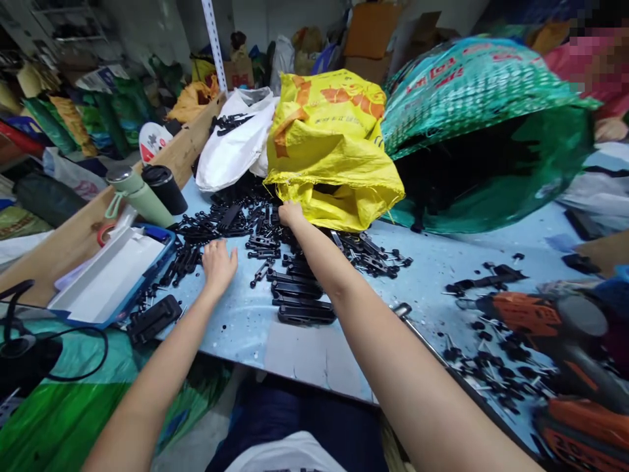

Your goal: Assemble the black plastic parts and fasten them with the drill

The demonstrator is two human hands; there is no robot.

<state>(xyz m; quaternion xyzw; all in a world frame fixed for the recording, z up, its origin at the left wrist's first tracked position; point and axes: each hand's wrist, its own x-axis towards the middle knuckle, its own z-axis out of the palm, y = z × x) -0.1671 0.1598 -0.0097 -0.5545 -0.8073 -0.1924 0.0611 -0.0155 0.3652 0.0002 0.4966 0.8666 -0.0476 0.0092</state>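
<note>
the pile of black plastic parts (246, 223) is spread loose over the blue table (442, 262), spilling out right at the mouth of the yellow sack (334, 144), so it's all within easy reach. a few longer pieces (299, 295) sit lined up in a neat stack closer in. right hand (291, 213) is stretched way out into the pile by the sack, fingers curled down on parts, can't tell if it's actually gripping one. left hand (219, 262) lies flat and open, palm down, beside the pile
</note>
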